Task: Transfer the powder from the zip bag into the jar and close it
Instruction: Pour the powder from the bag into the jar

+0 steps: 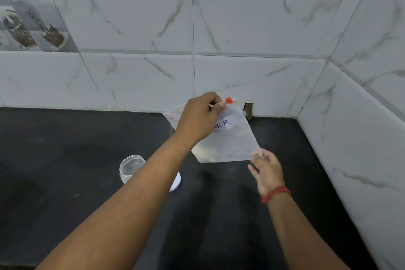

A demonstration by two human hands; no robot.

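Observation:
A clear zip bag with blue lettering and a red slider hangs in the air above the black counter, a little pale powder in its lower left corner. My left hand pinches the bag's top edge next to the slider. My right hand holds the bag's lower right corner with its fingertips. A clear open jar stands on the counter to the left, partly behind my left forearm. Its white lid lies flat beside it, mostly hidden by the same arm.
The black counter runs to white marble-look wall tiles at the back and right. A small dark notch sits in the back wall at counter level. A red thread band circles my right wrist.

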